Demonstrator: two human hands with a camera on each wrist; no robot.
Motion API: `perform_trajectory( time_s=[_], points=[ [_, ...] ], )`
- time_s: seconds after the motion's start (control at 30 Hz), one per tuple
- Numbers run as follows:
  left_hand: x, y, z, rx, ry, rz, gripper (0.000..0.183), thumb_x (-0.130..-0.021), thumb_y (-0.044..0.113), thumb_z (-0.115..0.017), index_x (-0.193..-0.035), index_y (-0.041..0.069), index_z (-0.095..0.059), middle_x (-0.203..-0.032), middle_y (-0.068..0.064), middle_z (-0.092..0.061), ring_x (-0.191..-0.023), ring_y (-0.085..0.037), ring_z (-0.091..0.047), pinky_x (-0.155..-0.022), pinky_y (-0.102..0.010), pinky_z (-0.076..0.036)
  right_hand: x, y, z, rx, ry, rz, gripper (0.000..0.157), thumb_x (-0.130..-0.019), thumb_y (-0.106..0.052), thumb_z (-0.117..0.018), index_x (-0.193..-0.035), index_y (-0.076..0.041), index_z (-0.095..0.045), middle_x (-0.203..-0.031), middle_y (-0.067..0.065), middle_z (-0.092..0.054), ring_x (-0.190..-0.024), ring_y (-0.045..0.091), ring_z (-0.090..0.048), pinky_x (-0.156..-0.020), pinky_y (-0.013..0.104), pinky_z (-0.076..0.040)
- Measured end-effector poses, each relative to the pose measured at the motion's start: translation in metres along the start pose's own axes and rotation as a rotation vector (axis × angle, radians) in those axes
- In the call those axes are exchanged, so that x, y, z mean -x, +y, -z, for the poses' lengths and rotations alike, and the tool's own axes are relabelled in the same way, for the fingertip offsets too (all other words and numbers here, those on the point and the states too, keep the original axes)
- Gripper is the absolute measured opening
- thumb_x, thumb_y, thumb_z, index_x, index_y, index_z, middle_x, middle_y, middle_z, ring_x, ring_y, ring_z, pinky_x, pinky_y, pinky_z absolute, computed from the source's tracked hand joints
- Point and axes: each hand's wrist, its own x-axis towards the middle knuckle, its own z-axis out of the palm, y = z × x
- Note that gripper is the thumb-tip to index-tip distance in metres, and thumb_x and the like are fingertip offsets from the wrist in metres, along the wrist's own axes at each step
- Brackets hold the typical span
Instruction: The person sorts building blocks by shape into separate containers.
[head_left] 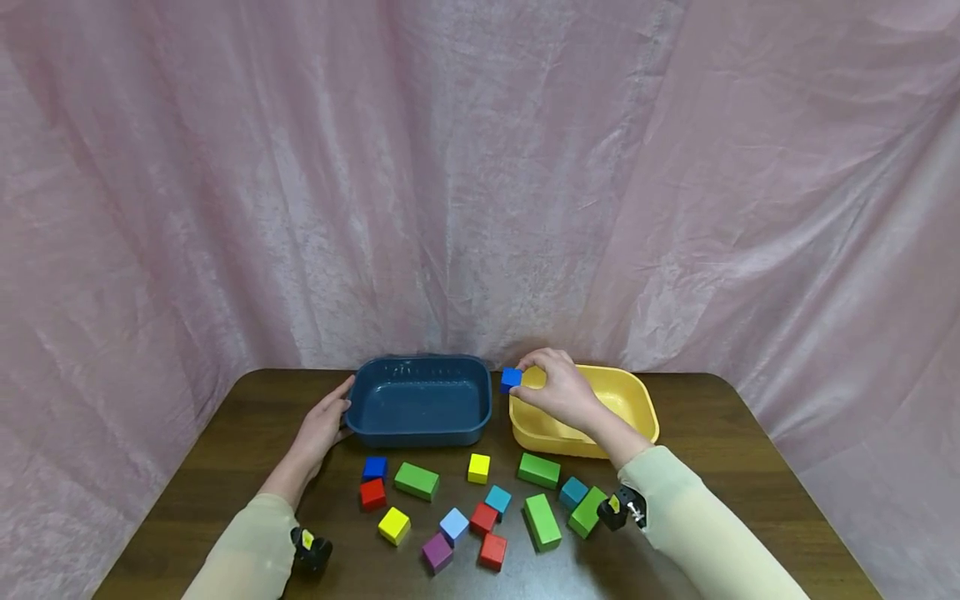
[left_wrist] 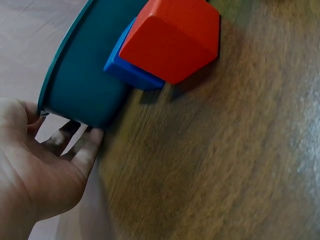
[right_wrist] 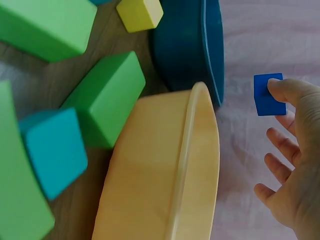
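My right hand (head_left: 558, 390) pinches a blue cube (head_left: 512, 380) between thumb and fingers, held above the left end of the yellow tub (head_left: 585, 448). In the right wrist view the thumb lies across the cube's face, and the other fingers spread away from it. My left hand (head_left: 318, 429) touches the left end of the dark blue tub (head_left: 420, 440), its fingers extended along the wall. The left wrist view shows fingertips at the tub's rim and lower edge. Inside the dark blue tub no blocks show.
In front of the tubs lie several blocks: a blue cube (head_left: 375, 468) touching a red cube (head_left: 372, 495), yellow cubes (head_left: 478, 468), a purple cube (head_left: 437, 553), teal cubes (head_left: 573, 493) and green oblong blocks (head_left: 542, 522). A pink curtain (head_left: 480, 183) hangs behind the wooden table (head_left: 202, 483).
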Motion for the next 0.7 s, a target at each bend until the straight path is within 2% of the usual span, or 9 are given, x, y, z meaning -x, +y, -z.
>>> perform_trajectory(
  time_s=[0.33,0.7],
  points=[
    [0.000,0.000,-0.002,0.012,0.004,-0.003,0.055,-0.111,0.021,-0.034,-0.165,0.024,-0.025,-0.168,-0.016,-0.018,-0.145,-0.042,-0.035,-0.113,-0.059,-0.034,-0.015,-0.014,-0.026,0.064,-0.014,0.012,0.036,-0.086,-0.039,-0.082,-0.113,-0.016,-0.072,-0.122,-0.001,-0.064,-0.127,0.026,-0.046,-0.102,0.046,-0.045],
    [-0.001,0.001,-0.003,0.017,0.004,-0.001,0.055,-0.110,0.020,-0.034,-0.165,0.023,-0.025,-0.169,-0.015,-0.017,-0.147,-0.040,-0.032,-0.113,-0.059,-0.035,-0.024,-0.022,-0.046,0.128,-0.011,0.050,0.032,-0.085,-0.038,-0.084,-0.107,-0.016,-0.074,-0.122,0.002,-0.065,-0.125,0.029,-0.049,-0.101,0.045,-0.046]
  ],
)
